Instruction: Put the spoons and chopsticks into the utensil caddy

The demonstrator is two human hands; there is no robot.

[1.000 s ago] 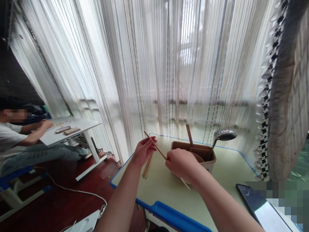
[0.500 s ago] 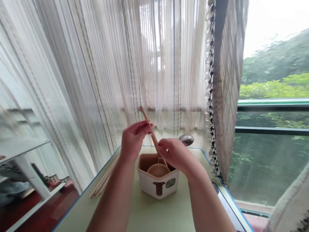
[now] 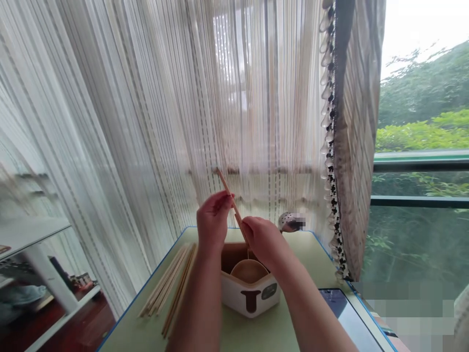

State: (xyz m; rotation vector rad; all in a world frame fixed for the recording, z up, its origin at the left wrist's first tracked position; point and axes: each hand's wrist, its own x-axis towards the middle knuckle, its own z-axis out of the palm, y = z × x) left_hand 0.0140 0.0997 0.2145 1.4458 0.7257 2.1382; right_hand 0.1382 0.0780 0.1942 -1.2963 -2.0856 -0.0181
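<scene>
Over the utensil holder, my left hand [image 3: 213,217] pinches the upper part of wooden chopsticks [image 3: 223,181], which slant down to the right. My right hand [image 3: 264,238] is closed around their lower part. At least two sticks seem to lie together there; the exact number is hard to tell. The white holder [image 3: 231,295] is many-sided with a brown rim and stands beneath both hands. A round-edged brown divider [image 3: 249,272] shows inside it. Their lower ends are partly hidden by my right hand.
Several loose chopsticks [image 3: 164,283] lie in two groups on the table left of my left forearm. A metal slotted spoon [image 3: 287,221] sticks up behind my right hand. A dark-screened tablet or phone [image 3: 342,313] lies at the right edge. Curtains [image 3: 164,98] hang behind the table [image 3: 205,337].
The view has shifted, so holder and hands appear a little lower and further right. More of the loose chopsticks shows at left. Both hands keep their grip on the chopsticks.
</scene>
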